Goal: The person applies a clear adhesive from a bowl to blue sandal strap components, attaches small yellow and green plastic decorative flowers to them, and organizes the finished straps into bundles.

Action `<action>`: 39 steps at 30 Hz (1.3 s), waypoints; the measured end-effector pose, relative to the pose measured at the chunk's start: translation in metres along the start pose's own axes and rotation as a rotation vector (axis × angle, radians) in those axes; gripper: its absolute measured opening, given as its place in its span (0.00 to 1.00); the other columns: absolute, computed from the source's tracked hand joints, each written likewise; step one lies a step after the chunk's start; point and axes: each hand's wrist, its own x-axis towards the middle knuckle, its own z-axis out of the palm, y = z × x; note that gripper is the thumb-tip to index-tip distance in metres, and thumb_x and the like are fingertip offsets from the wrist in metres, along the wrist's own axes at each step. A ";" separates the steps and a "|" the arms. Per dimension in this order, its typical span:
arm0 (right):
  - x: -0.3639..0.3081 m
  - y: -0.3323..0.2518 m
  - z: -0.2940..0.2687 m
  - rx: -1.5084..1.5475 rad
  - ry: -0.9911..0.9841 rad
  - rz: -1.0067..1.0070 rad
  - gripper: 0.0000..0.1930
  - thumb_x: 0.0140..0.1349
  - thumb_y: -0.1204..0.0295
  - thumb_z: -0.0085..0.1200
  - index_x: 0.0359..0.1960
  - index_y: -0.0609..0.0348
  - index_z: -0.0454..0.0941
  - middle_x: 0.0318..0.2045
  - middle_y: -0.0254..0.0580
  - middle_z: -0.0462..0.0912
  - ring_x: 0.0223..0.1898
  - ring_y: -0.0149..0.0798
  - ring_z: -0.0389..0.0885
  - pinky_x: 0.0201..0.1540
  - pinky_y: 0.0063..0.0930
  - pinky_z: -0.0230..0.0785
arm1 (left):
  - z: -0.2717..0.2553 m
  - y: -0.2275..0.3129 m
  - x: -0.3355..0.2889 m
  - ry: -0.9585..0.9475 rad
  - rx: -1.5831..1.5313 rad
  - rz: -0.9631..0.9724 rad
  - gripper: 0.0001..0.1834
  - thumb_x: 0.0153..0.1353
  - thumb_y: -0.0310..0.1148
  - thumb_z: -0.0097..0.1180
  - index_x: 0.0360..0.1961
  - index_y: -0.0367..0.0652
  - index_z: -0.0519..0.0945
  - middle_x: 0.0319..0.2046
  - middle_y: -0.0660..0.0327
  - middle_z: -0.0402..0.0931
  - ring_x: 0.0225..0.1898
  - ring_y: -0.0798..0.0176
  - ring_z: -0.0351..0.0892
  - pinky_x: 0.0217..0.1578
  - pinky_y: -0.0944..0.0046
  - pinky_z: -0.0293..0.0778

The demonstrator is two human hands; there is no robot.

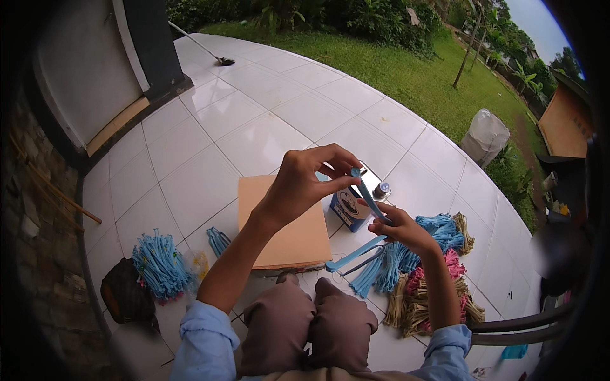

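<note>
My left hand is raised over a tan board and pinches the upper end of a thin light-blue strip. My right hand grips the lower end of the same strip, which runs slanted between the two hands. A longer blue strip hangs down and left from under my right hand. Just behind the strip stands a small blue and white box with a small dark bottle beside it.
Bundles of blue, pink and straw-coloured strips lie on the white tiles at my right. Another blue bundle and a dark bag lie at my left. My knees are below. A chair frame stands at the right.
</note>
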 end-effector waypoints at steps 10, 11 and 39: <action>0.023 0.024 0.009 -0.227 0.546 -0.746 0.43 0.45 0.79 0.64 0.64 0.58 0.53 0.42 0.48 0.78 0.25 0.24 0.79 0.24 0.17 0.67 | -0.008 -0.009 -0.027 0.156 -0.211 -0.198 0.12 0.46 0.23 0.65 0.33 0.35 0.77 0.31 0.57 0.78 0.32 0.67 0.81 0.36 0.69 0.80; 0.026 0.027 0.012 -0.233 0.557 -0.770 0.44 0.44 0.80 0.64 0.64 0.60 0.53 0.47 0.50 0.77 0.25 0.25 0.79 0.23 0.17 0.68 | -0.007 -0.008 -0.030 0.155 -0.232 -0.224 0.12 0.46 0.22 0.65 0.33 0.35 0.76 0.31 0.57 0.78 0.32 0.67 0.80 0.36 0.69 0.79; 0.189 0.141 0.000 0.129 0.069 -0.356 0.34 0.47 0.78 0.64 0.51 0.54 0.53 0.30 0.37 0.72 0.34 0.31 0.75 0.39 0.27 0.71 | 0.007 -0.198 -0.142 -0.055 0.213 -0.552 0.14 0.54 0.17 0.49 0.37 0.46 0.80 0.30 0.65 0.61 0.35 0.66 0.62 0.36 0.69 0.62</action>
